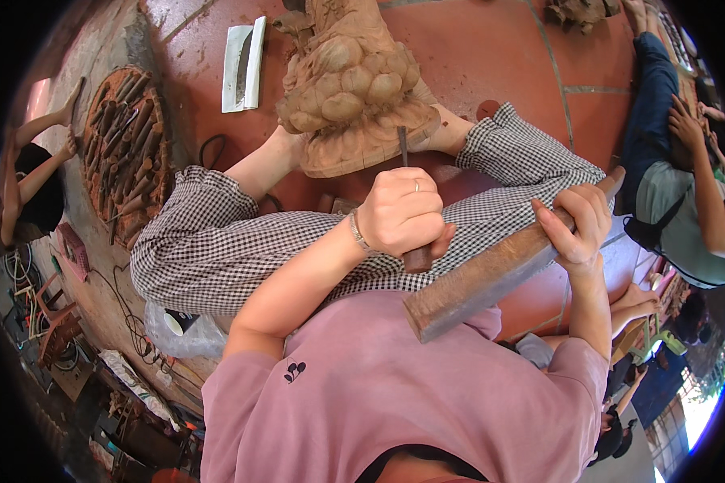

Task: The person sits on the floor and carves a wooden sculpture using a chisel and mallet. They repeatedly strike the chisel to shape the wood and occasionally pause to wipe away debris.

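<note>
A person sits on a red tiled floor (491, 48), seen from above their own head, wearing a pink shirt and black-and-white checked trousers.

At the far left, another person's bare arms (44, 149) reach in near a round woven tray filled with wooden-handled carving tools (125, 149). Just right of the tray, a white rectangular sharpening block with a dark groove (242, 68) lies on the floor.

In the upper middle stands a pale brown carved wooden sculpture with rounded petal-like lobes and a flared base (354, 97). It rests on the floor between the person's bare feet, which press against its base on both sides.

The left hand (403, 213), wearing a ring and a thin bracelet, is closed in a fist around the wooden handle of a dark metal chisel (403, 149). The chisel stands nearly upright, its tip touching the rim of the sculpture's base.

To the right, the right hand (576, 225) wraps its fingers tightly around one end of a long, rough, rectangular wooden mallet block (483, 282). The block slants down toward the person's chest, its heavy end near the butt of the chisel handle.

At the far right, a second person in dark blue trousers and a grey-green shirt (669, 185) sits on the floor, well apart from the sculpture.
</note>
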A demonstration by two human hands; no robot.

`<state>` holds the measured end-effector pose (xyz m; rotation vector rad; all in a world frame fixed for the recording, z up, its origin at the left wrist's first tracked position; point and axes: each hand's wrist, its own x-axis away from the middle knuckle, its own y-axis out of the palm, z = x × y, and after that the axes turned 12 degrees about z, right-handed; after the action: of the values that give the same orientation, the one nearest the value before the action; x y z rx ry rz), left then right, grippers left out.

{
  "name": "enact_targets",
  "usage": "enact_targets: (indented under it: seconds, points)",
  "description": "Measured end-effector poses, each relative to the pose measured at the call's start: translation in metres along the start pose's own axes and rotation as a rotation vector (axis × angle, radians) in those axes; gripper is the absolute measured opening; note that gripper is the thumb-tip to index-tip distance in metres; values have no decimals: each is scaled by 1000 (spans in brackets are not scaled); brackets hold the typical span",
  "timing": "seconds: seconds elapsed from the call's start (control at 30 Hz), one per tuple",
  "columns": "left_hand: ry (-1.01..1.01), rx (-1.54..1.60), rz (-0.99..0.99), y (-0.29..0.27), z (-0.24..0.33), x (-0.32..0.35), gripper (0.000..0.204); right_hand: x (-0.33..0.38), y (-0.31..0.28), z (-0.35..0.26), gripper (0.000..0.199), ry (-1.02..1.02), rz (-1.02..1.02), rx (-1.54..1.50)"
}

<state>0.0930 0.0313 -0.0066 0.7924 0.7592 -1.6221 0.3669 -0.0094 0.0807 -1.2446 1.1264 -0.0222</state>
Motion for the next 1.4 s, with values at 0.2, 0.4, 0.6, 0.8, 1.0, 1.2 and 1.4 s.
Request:
enact_targets:
  seconds: [0.2,0.4,0.6,0.8,1.0,1.2,1.4]
  points:
    - [49,-52,-3,5,2,-1,34,14,0,-3,49,82,53,-61]
    - [-42,-24,44,-5,28,-17,28,28,-4,10,49,140,-58,-77]
    - [-47,-168,-25,-8,41,-33,22,38,0,49,62,230,-454,78]
    - [-38,-54,-208,28,42,-44,25,45,44,54,71,374,-868,75]
    - [-145,75,-243,49,28,-41,36,20,86,17,59,439,-431,-221]
    - [-135,14,-228,49,21,-44,42,-30,125,-46,40,771,-25,-521]
    - [-195,-19,-140,40,7,-47,42,-43,142,-48,28,757,18,-391]
